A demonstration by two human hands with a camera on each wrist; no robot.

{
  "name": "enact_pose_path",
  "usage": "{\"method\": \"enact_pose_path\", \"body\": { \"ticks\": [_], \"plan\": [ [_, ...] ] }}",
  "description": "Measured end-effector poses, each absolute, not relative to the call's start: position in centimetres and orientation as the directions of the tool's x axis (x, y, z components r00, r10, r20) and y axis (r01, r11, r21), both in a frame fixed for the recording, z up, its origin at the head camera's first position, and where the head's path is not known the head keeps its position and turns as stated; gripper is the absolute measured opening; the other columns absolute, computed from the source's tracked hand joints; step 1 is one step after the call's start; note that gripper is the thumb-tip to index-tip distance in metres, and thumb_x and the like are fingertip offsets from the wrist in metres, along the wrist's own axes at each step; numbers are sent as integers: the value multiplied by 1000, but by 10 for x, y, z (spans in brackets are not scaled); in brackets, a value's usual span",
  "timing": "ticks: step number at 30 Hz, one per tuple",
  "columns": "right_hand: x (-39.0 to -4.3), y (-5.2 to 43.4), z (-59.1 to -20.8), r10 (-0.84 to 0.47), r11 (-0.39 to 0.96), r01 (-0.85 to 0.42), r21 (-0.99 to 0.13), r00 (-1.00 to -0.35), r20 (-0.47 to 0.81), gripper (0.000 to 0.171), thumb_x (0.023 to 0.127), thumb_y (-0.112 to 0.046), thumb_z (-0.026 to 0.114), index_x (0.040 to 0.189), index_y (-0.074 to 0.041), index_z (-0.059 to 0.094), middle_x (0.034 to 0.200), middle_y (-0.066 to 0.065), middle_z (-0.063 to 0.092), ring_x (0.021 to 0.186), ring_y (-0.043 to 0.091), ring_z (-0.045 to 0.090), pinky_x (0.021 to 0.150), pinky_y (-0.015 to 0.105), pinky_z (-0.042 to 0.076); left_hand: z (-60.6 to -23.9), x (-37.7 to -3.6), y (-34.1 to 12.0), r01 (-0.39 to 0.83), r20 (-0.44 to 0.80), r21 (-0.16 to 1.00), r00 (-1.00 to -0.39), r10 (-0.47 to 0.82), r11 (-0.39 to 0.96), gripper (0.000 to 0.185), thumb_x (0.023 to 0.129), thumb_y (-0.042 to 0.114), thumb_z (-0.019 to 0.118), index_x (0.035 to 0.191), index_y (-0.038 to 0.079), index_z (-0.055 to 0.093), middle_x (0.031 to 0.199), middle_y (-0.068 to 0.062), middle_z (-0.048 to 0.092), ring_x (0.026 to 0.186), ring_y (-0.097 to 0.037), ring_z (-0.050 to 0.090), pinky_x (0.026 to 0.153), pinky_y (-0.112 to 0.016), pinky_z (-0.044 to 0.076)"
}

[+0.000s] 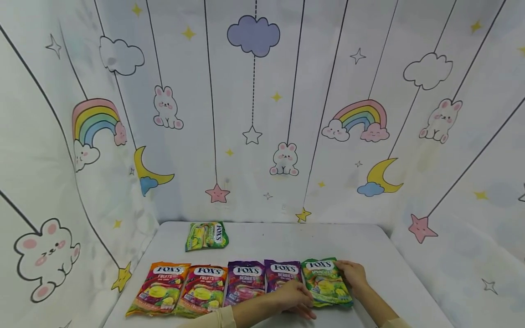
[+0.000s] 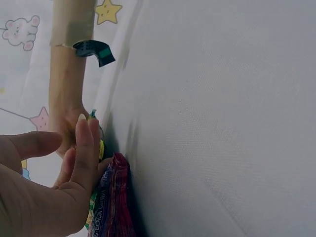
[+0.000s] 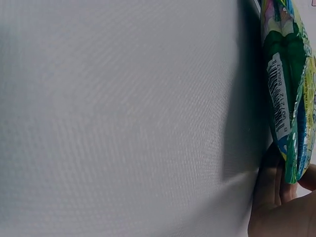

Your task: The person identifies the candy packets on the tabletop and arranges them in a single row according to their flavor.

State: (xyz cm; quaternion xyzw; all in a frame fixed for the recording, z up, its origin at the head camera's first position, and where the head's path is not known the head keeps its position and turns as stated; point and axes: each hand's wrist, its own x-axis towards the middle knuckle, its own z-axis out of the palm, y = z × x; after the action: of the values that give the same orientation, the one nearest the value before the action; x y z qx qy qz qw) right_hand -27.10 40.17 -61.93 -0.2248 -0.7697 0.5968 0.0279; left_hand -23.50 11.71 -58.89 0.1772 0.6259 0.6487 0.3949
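Green bag (image 1: 326, 282) closes my row of five, right of the purple bags (image 1: 264, 281); right hand (image 1: 353, 276) grips its edge, left hand (image 1: 293, 297) rests flat beside. One green bag (image 1: 206, 235) waits behind.

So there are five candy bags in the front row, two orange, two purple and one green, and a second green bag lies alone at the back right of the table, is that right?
Not quite. The lone green bag lies at the back left of the table, not the back right, as the head view shows. The rest holds: the front row has two orange bags, two purple bags and one green.
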Motion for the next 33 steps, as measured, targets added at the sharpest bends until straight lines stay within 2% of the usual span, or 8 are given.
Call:
{"method": "enact_pose_path", "body": {
  "ticks": [5, 10, 13, 17, 20, 26, 33],
  "plan": [
    [-269, 399, -619, 407, 233, 295, -927, -895, -183, 42, 101, -27, 68, 124, 8, 68, 112, 16, 72, 97, 23, 65, 74, 30, 53, -588, -234, 117, -321, -275, 944, -626, 730, 80, 17, 96, -1, 66, 112, -7, 69, 101, -27, 75, 95, -35, 77, 80, -37, 63],
    [-268, 397, -616, 457, 315, 326, -891, -875, -159, 38, 99, -29, 69, 118, 4, 73, 116, 20, 71, 110, 33, 61, 79, 36, 52, -584, -231, 118, -340, -300, 936, -640, 707, 89, 19, 96, -2, 65, 114, -6, 69, 102, -27, 75, 95, -33, 77, 81, -37, 63],
    [-269, 395, -612, 476, 328, 345, -879, -864, -162, 35, 97, -26, 70, 115, 4, 74, 110, 18, 73, 106, 34, 63, 80, 39, 54, -580, -228, 120, -354, -318, 931, -656, 684, 93, 20, 95, -4, 66, 115, -5, 70, 102, -25, 76, 94, -31, 78, 81, -34, 63],
    [-267, 393, -607, 477, 345, 351, -871, -864, -159, 32, 96, -22, 70, 113, 5, 74, 103, 16, 75, 99, 32, 66, 75, 37, 56, -577, -226, 120, -364, -328, 927, -673, 663, 89, 22, 94, -4, 67, 115, -3, 71, 102, -23, 76, 93, -28, 78, 79, -30, 62],
    [-266, 391, -604, 477, 353, 352, -867, -865, -157, 34, 96, -22, 69, 114, 6, 73, 103, 17, 75, 98, 32, 68, 74, 36, 57, -576, -225, 119, -364, -320, 928, -677, 663, 77, 22, 94, -4, 66, 116, -4, 70, 101, -22, 76, 93, -29, 78, 79, -29, 62],
    [-267, 388, -600, 472, 339, 333, -880, -869, -147, 39, 98, -22, 65, 122, 9, 67, 114, 24, 72, 105, 37, 68, 82, 42, 59, -572, -225, 116, -335, -308, 938, -700, 645, 84, 25, 93, -2, 67, 117, -3, 70, 99, -22, 76, 91, -29, 78, 77, -29, 62],
    [-272, 384, -597, 493, 351, 318, -881, -863, -115, 43, 98, -25, 65, 126, 7, 65, 120, 25, 67, 106, 35, 64, 77, 34, 56, -564, -229, 112, -316, -294, 945, -703, 647, 86, 27, 93, 1, 67, 120, -3, 69, 100, -21, 76, 94, -31, 78, 79, -30, 62]
  ]
}}
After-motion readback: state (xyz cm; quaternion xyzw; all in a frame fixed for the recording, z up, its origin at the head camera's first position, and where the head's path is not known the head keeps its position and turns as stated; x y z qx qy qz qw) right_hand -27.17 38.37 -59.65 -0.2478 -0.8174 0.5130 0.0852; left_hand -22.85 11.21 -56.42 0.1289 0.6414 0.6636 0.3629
